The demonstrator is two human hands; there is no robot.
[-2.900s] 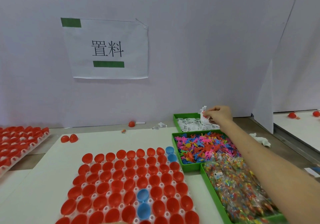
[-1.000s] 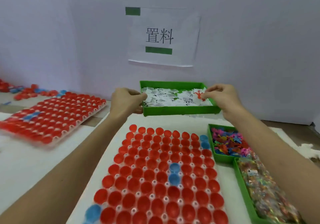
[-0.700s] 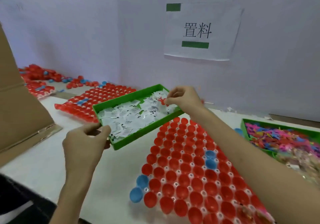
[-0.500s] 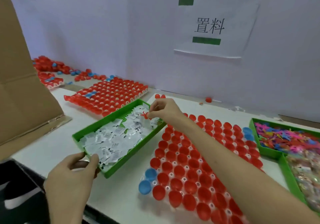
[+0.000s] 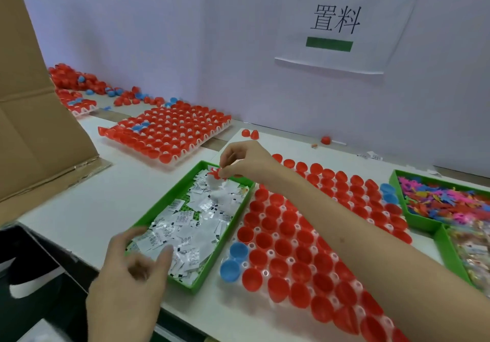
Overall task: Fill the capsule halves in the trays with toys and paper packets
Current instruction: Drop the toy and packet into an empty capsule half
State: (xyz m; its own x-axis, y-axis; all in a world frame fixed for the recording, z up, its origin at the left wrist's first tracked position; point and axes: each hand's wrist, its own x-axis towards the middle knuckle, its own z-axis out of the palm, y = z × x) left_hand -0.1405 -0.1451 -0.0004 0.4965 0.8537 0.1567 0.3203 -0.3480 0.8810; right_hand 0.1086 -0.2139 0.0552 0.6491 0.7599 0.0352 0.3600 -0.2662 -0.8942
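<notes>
Packets of white paper lie nearest the spread fingers of the left hand; the right hand pinches a small red toy beyond.

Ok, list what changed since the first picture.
Both hands carried the green packet tray from behind the toy tray to the left of the capsule tray. The left hand has let go; the right hand still pinches a red toy over it. Capsule tray and toy tray stayed put.

left hand and right hand bare, forearms unsleeved (small dark fleck on the right).
</notes>
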